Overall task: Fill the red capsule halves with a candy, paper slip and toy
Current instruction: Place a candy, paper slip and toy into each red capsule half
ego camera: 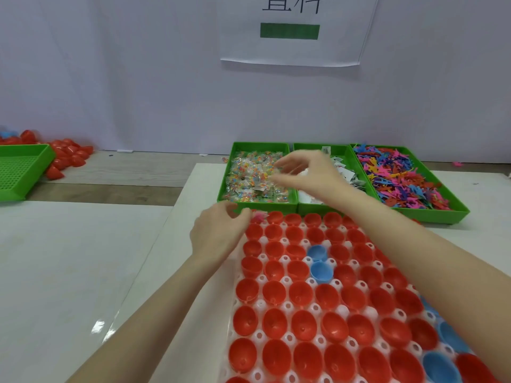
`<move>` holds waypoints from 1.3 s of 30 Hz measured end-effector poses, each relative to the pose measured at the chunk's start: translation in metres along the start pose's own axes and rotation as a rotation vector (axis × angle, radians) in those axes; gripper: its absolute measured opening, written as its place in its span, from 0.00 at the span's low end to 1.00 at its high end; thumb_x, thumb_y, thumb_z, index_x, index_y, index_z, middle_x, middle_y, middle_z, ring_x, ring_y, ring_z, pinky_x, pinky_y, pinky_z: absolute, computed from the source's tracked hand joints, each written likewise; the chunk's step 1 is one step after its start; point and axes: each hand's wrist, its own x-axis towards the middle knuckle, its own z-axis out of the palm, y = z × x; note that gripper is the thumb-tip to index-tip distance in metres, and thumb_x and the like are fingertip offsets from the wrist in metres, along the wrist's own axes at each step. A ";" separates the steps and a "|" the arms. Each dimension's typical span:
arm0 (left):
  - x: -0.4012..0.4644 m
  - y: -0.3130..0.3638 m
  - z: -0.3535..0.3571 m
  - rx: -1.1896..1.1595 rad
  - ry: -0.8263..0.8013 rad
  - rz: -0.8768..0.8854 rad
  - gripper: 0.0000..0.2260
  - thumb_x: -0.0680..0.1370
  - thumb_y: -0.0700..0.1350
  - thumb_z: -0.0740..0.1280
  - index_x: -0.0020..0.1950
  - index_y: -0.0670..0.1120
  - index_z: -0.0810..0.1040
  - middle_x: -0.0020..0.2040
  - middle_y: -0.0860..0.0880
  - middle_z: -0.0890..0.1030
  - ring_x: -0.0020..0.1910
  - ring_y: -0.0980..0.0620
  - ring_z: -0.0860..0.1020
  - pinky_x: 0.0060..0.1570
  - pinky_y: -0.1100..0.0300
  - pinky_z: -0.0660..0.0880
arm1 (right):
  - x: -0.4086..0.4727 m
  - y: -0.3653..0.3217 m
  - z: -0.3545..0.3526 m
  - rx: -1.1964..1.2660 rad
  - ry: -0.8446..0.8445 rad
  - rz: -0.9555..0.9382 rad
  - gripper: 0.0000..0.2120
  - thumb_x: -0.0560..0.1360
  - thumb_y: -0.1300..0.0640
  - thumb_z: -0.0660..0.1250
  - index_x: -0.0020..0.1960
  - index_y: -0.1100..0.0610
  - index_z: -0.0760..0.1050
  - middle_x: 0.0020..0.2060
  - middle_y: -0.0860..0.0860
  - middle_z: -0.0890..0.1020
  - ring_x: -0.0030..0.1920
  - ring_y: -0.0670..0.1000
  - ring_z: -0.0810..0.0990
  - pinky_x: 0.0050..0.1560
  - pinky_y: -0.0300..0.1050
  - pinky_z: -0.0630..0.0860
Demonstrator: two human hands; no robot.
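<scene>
L hand (pixel 218 234) at red capsule halves (pixel 301 297); R hand (pixel 307 172) over candy tray (pixel 235 161).

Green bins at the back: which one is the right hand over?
The right hand hovers across the left candy bin and the middle paper slip bin, fingers over the candy; the right toy bin is untouched.

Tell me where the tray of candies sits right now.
Head view: the candy tray is leftmost of three green trays, left of the paper slip tray, just beyond the capsule rack.

White wall sheet (pixel 293 48): cropped black Chinese characters, unreadable; green bar beneath.
</scene>
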 end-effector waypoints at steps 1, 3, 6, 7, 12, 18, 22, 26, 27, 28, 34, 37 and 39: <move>0.001 -0.001 -0.002 -0.022 0.073 0.019 0.12 0.73 0.51 0.65 0.53 0.49 0.81 0.50 0.51 0.82 0.51 0.48 0.77 0.46 0.59 0.69 | 0.001 0.009 -0.015 0.049 0.146 0.021 0.05 0.69 0.53 0.72 0.45 0.49 0.79 0.37 0.44 0.81 0.37 0.37 0.77 0.40 0.32 0.73; 0.006 -0.001 -0.006 -0.110 0.137 0.057 0.10 0.73 0.48 0.65 0.49 0.47 0.81 0.47 0.50 0.82 0.48 0.49 0.77 0.45 0.59 0.68 | -0.003 0.034 -0.049 -0.024 0.478 0.151 0.06 0.73 0.55 0.68 0.47 0.55 0.80 0.42 0.51 0.83 0.41 0.45 0.78 0.42 0.38 0.71; 0.022 0.003 -0.006 -0.139 0.139 0.125 0.09 0.75 0.47 0.64 0.47 0.45 0.81 0.47 0.47 0.82 0.48 0.48 0.77 0.47 0.55 0.71 | -0.022 0.089 -0.096 -0.439 0.514 0.517 0.13 0.74 0.54 0.65 0.53 0.60 0.79 0.52 0.59 0.81 0.54 0.59 0.77 0.52 0.48 0.72; 0.028 0.005 -0.006 -0.120 0.132 0.163 0.09 0.75 0.47 0.64 0.48 0.44 0.81 0.49 0.47 0.81 0.48 0.47 0.77 0.47 0.55 0.71 | -0.030 0.102 -0.104 -0.537 0.385 0.611 0.15 0.73 0.51 0.66 0.55 0.60 0.78 0.55 0.60 0.80 0.57 0.61 0.76 0.55 0.50 0.72; 0.058 0.019 0.005 0.217 -0.071 0.296 0.14 0.78 0.52 0.60 0.55 0.47 0.80 0.57 0.46 0.79 0.57 0.45 0.75 0.53 0.55 0.67 | -0.046 0.124 -0.113 -0.538 0.201 0.637 0.18 0.69 0.51 0.73 0.53 0.62 0.80 0.55 0.59 0.80 0.59 0.59 0.75 0.54 0.48 0.70; 0.072 0.022 0.022 0.508 -0.145 0.197 0.14 0.75 0.56 0.63 0.47 0.48 0.80 0.43 0.49 0.79 0.52 0.46 0.76 0.49 0.55 0.61 | -0.047 0.126 -0.111 -0.546 0.343 0.513 0.04 0.70 0.59 0.72 0.39 0.61 0.81 0.43 0.58 0.83 0.47 0.57 0.78 0.42 0.43 0.67; 0.073 0.020 0.028 0.490 -0.022 0.197 0.11 0.75 0.53 0.66 0.46 0.46 0.80 0.44 0.46 0.81 0.51 0.44 0.76 0.47 0.55 0.57 | -0.043 0.123 -0.111 -0.441 0.610 0.420 0.07 0.74 0.58 0.68 0.46 0.62 0.79 0.46 0.57 0.82 0.49 0.58 0.77 0.45 0.45 0.67; 0.071 0.018 0.029 0.378 0.093 0.274 0.12 0.74 0.54 0.68 0.44 0.45 0.83 0.48 0.46 0.79 0.53 0.44 0.74 0.49 0.54 0.62 | -0.031 0.111 -0.104 -0.176 0.722 0.402 0.01 0.77 0.63 0.59 0.49 0.60 0.68 0.47 0.59 0.79 0.48 0.56 0.76 0.41 0.43 0.66; 0.068 0.019 0.029 0.300 0.124 0.288 0.12 0.74 0.53 0.69 0.43 0.45 0.82 0.50 0.47 0.78 0.53 0.45 0.74 0.48 0.54 0.64 | -0.027 0.107 -0.101 -0.139 0.703 0.387 0.03 0.77 0.65 0.57 0.50 0.59 0.67 0.47 0.59 0.79 0.45 0.55 0.76 0.38 0.44 0.67; 0.066 0.020 0.028 0.211 0.146 0.290 0.11 0.73 0.52 0.69 0.42 0.45 0.81 0.49 0.48 0.78 0.52 0.46 0.74 0.46 0.55 0.65 | -0.023 0.104 -0.097 -0.119 0.659 0.376 0.05 0.77 0.66 0.55 0.51 0.60 0.66 0.47 0.59 0.78 0.43 0.55 0.76 0.37 0.46 0.69; 0.052 0.037 0.024 -0.387 0.047 0.224 0.08 0.73 0.46 0.72 0.44 0.43 0.77 0.34 0.51 0.78 0.25 0.60 0.76 0.27 0.72 0.70 | -0.006 0.071 -0.059 -0.346 -0.059 0.291 0.13 0.73 0.49 0.67 0.54 0.54 0.74 0.42 0.44 0.75 0.40 0.50 0.77 0.40 0.43 0.72; 0.047 0.047 0.022 -0.654 -0.004 0.091 0.09 0.72 0.43 0.72 0.46 0.42 0.74 0.34 0.47 0.79 0.22 0.61 0.76 0.26 0.71 0.73 | -0.004 0.065 -0.046 -0.532 -0.163 0.330 0.17 0.67 0.43 0.72 0.49 0.53 0.80 0.45 0.47 0.78 0.49 0.50 0.77 0.53 0.50 0.75; 0.044 0.050 0.020 -0.731 -0.046 0.032 0.08 0.73 0.42 0.71 0.44 0.43 0.73 0.36 0.46 0.79 0.24 0.60 0.78 0.28 0.70 0.75 | -0.003 0.065 -0.044 -0.515 -0.107 0.358 0.13 0.65 0.46 0.74 0.43 0.53 0.80 0.40 0.47 0.79 0.45 0.50 0.77 0.49 0.48 0.75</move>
